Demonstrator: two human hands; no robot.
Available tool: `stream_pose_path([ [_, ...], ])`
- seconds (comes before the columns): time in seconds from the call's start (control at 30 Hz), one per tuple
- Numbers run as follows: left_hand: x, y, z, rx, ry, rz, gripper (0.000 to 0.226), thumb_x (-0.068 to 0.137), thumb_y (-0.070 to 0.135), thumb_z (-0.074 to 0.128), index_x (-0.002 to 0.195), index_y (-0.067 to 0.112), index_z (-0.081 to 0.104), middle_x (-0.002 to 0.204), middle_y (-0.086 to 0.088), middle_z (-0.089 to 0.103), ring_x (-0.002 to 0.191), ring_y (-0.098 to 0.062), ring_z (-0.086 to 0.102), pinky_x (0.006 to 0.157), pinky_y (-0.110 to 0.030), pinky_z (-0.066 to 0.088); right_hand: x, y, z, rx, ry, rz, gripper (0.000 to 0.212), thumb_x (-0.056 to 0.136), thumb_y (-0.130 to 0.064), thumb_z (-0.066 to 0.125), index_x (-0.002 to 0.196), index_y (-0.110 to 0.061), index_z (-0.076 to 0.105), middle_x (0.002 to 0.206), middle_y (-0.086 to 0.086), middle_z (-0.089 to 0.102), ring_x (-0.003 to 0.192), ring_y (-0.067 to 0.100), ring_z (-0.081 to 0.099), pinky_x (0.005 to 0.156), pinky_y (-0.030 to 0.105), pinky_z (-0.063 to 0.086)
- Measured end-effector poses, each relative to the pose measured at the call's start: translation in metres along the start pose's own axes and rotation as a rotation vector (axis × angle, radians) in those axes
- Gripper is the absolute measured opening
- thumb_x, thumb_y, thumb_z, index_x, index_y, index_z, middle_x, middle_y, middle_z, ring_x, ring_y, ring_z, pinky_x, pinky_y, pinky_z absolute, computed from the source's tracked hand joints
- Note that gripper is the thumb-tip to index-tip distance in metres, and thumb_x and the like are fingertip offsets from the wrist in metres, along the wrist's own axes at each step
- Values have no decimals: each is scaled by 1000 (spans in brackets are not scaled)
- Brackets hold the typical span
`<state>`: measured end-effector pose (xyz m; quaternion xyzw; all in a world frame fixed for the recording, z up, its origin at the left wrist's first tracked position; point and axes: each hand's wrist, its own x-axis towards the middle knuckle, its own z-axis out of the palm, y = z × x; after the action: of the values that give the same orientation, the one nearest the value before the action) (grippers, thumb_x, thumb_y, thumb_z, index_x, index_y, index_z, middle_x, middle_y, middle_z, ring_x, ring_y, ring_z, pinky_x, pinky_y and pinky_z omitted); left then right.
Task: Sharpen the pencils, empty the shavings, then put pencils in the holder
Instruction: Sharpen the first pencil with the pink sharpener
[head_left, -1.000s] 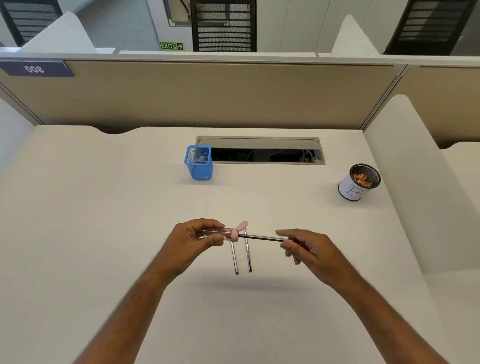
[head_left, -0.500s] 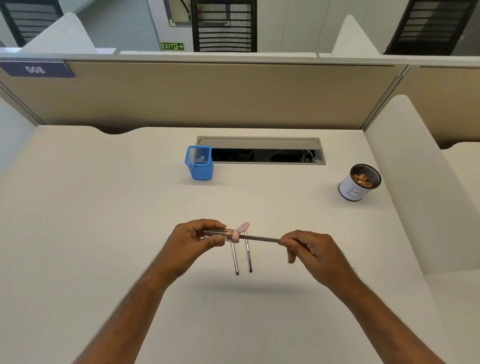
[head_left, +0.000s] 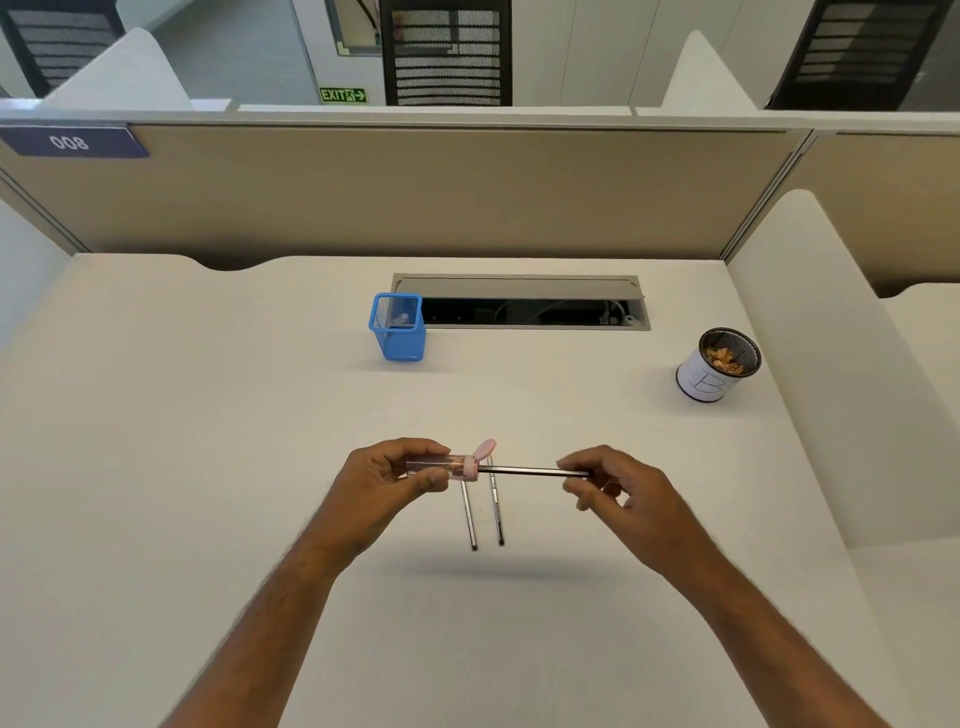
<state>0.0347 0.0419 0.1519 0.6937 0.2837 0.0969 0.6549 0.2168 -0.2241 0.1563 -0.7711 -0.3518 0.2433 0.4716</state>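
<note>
We see a dark pencil (head_left: 535, 472) held level above the desk (head_left: 208, 441), its tip inside a clear sharpener (head_left: 447, 464) with a pink cap. The left hand (head_left: 384, 478) pinches the sharpener; the right hand (head_left: 618, 488) pinches the pencil's far end. Two more pencils (head_left: 485, 512) lie below, between the hands. A blue holder (head_left: 399, 327) stands beyond; a shavings cup (head_left: 719, 366) sits far right.

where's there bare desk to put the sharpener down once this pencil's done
Widest bare patch: the desk left of the left hand, below the blue holder. Also free: the stretch between the holder and the shavings cup, in front of the cable tray. Crowded: under the hands, where two pencils lie.
</note>
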Motion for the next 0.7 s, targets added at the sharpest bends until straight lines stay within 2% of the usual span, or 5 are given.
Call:
stream_pose_path([
  [0.23,-1,3,-1,1,0,1,36,91,5,88,99,40,89,105,4,89,94,-10,84,84,-17,63,2,-2,3,61,27,28,29,104,-11,68,108,-39,77,91,-5,79,79,17,75,76,17,53],
  [0.33,-2,2,0,43,-11,9,32,91,3,89,102,33,88,104,7,89,94,-8,84,82,-15,62,3,-1,3,87,13,43,20,107,-25,59,97,-30,75,72,1,75,63,12,66,65,20,49],
  [0.47,-4,-2,1,52,-11,4,29,91,1,89,106,26,87,104,8,89,94,-7,84,81,-14,62,3,4,7,96,-91,123,34,109,-38,51,87,-23,71,55,2,68,49,4,49,56,11,38],
  [0.6,-4,-6,0,24,-3,-13,28,92,0,88,108,23,87,104,5,90,91,-8,85,80,-13,61,3,6,5,132,-86,103,39,105,-52,51,94,-24,75,70,2,73,55,11,62,59,11,41],
  [0.7,-4,-7,1,13,-4,-17,27,92,1,87,110,20,86,103,5,90,89,-8,85,78,-11,61,4,3,1,91,-92,81,31,99,-58,57,114,-36,73,93,-3,77,70,13,70,64,14,46],
])
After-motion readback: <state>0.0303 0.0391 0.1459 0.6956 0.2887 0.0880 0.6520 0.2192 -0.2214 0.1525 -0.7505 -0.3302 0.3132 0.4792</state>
